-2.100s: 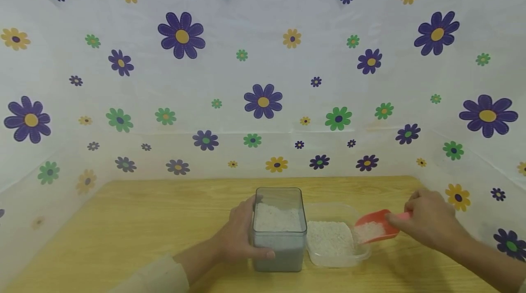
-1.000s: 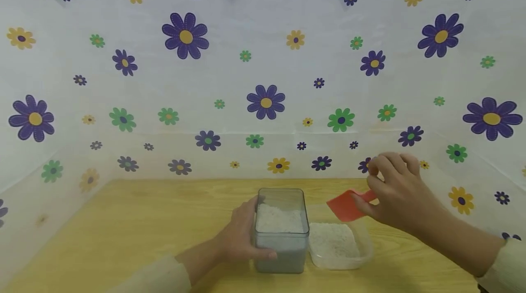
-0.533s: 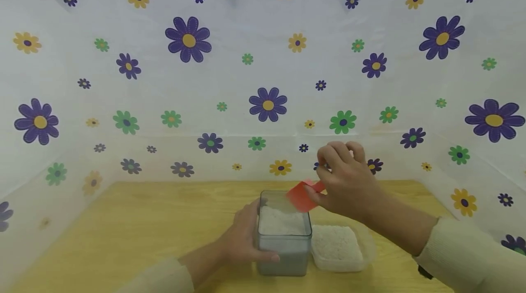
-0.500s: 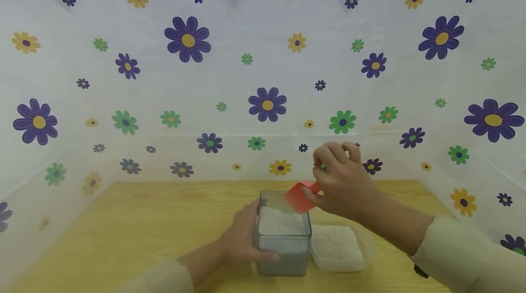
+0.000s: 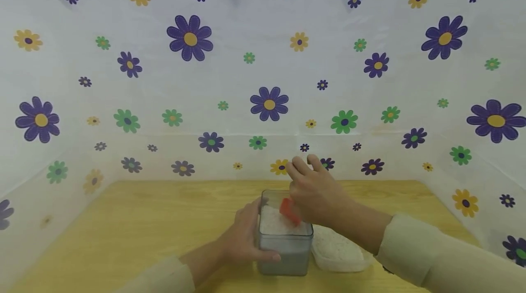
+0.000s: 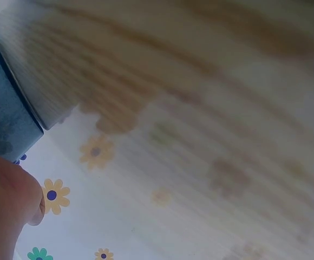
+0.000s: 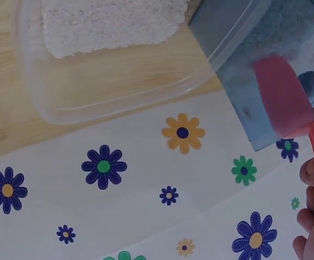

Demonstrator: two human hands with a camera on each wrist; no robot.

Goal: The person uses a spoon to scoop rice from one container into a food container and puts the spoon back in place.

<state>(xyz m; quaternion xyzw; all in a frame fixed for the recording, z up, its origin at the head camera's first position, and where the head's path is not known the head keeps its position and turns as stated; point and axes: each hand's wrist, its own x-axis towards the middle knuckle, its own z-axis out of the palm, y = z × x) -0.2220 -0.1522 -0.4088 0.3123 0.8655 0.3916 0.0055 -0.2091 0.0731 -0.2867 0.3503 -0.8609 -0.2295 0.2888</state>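
Note:
My left hand [image 5: 242,238] grips the left side of a tall grey see-through container [image 5: 286,256], its thumb across the front. White rice [image 5: 272,222] fills much of that container. In my right hand [image 5: 320,196] is a red scoop [image 5: 289,211], held by its handle and tilted down over the container's opening. The right wrist view shows the scoop [image 7: 284,97] from another side, overlapping the container's wall. Close on the right stands a shallow clear tub [image 5: 344,264] of rice, partly hidden by my right forearm. The left wrist view catches only a corner of the container [image 6: 2,103].
The wooden table [image 5: 164,220] carries both containers near its front. A white sheet [image 5: 230,78] printed with flowers rises behind the table and along both sides.
The right hand lifted the scoop of rice from the shallow tub, carried it left, and now tips it over the tall container. The left hand keeps its grip in the same place.

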